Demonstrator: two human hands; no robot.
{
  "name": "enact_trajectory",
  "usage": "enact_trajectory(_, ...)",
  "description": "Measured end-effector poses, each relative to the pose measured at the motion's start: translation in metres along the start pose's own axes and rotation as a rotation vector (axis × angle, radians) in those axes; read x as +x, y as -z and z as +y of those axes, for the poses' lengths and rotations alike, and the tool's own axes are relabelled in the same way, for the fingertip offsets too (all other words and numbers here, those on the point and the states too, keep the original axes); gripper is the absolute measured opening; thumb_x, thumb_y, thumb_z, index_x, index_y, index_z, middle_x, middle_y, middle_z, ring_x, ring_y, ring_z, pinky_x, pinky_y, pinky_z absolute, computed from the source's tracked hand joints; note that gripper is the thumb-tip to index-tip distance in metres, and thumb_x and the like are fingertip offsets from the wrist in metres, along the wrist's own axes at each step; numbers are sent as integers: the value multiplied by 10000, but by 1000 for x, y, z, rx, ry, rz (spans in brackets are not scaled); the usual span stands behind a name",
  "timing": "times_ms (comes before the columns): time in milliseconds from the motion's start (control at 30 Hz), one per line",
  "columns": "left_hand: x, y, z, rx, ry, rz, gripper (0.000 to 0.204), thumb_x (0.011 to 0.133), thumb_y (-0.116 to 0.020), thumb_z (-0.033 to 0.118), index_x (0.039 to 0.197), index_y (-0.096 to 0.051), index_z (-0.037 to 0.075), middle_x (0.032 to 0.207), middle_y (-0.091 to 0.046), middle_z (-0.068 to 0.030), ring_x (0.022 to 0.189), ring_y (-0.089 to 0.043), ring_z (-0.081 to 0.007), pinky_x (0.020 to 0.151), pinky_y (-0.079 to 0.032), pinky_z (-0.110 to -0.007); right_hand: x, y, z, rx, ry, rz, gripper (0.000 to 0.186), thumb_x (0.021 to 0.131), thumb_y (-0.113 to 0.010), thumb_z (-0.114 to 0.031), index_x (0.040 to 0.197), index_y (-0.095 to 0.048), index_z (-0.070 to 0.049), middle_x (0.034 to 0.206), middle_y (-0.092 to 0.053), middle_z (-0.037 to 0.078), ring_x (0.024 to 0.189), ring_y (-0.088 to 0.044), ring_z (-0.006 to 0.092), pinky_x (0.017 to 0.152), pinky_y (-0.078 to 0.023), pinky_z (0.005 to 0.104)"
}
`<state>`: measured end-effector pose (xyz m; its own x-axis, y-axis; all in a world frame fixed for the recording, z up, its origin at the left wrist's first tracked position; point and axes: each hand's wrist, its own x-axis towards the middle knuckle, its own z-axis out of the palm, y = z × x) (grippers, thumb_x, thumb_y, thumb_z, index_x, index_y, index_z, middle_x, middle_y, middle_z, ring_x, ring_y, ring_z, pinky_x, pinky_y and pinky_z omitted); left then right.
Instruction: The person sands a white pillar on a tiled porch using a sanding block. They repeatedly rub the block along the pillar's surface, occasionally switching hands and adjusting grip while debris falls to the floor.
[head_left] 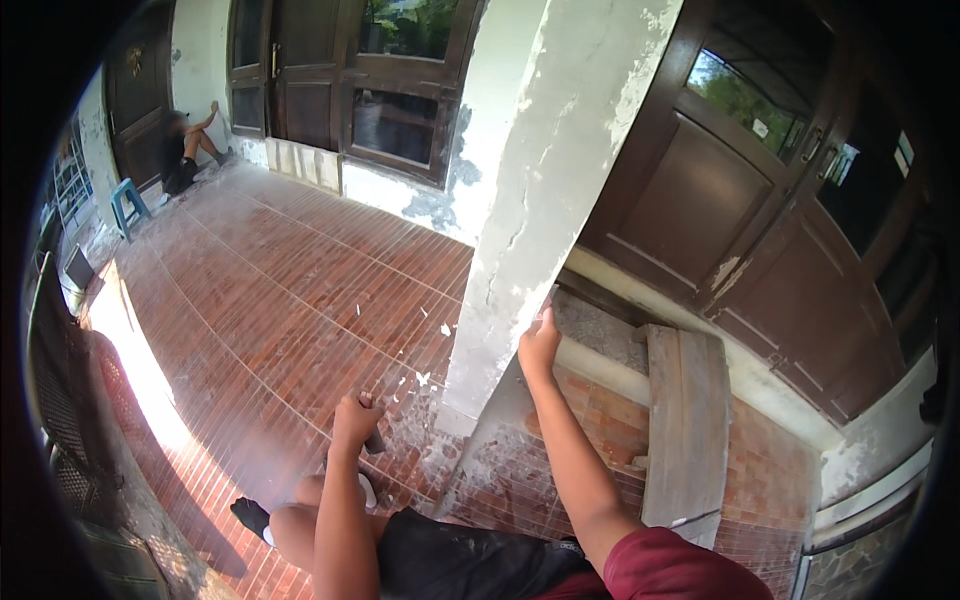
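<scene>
A grey-white pillar (520, 220) with cracked, flaking paint rises in front of me. At its right edge is my right hand (541, 342), fingers closed. A thin greyish tip shows above the fingers, too small to name. My left hand (354, 422) is low, left of the pillar's foot, wrapped round a short dark-handled tool (375, 441); its working end is hard to make out. White paint flakes (423, 379) and dust lie on the red tiled floor (270, 290) around the pillar's base.
A wooden bench (688, 420) stands right of the pillar, before brown double doors (740, 180). At the far left, another person (185, 150) sits by the wall with one arm raised to it, near a blue stool (129, 207). My bent leg is beside my left hand.
</scene>
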<state>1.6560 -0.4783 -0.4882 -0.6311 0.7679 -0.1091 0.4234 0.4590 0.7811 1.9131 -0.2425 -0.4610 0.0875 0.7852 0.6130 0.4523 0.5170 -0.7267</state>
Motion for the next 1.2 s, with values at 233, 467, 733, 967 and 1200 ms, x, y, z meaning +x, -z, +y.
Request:
enact_trajectory(233,2,-10,-3,-53,-59,-5,228,649,-703,158,730,-562,-2,675,-613,-165,661,-630,-296,632,-486,-386,-13,-8,2,-15,-112,10,394,858,-420,34,1234,-534,4,1039,-631,280,1006,-586,449,840,-472,449)
enact_trajectory(467,11,-17,-3,-28,-55,-77,237,648,-716,169,749,-585,-2,688,-623,-180,690,-646,-310,654,-497,-392,-20,-12,10,-55,-206,-20,391,840,-418,52,1214,-529,34,1063,-618,290,1023,-585,434,860,-460,445)
enact_trajectory(733,17,-21,5,-15,-55,-74,231,645,-718,156,737,-580,-5,666,-620,-172,658,-640,-316,628,-494,-399,-12,-11,2,-119,-328,-47,403,845,-416,46,1237,-510,47,1067,-615,300,1028,-583,442,865,-464,437)
enact_trajectory(967,17,-23,-3,-43,-104,-51,234,643,-716,142,744,-560,1,665,-606,-161,637,-622,-307,609,-483,-400,-15,-9,18,-132,-245,-121,333,846,-431,38,1158,-546,28,1026,-628,279,999,-587,446,821,-466,457)
enact_trajectory(1200,11,-16,0,18,-70,-77,249,644,-720,155,772,-569,5,695,-615,-162,688,-637,-310,640,-491,-388,-20,-16,21,-127,-116,37,287,854,-462,14,1119,-571,1,916,-660,240,929,-634,401,774,-488,402)
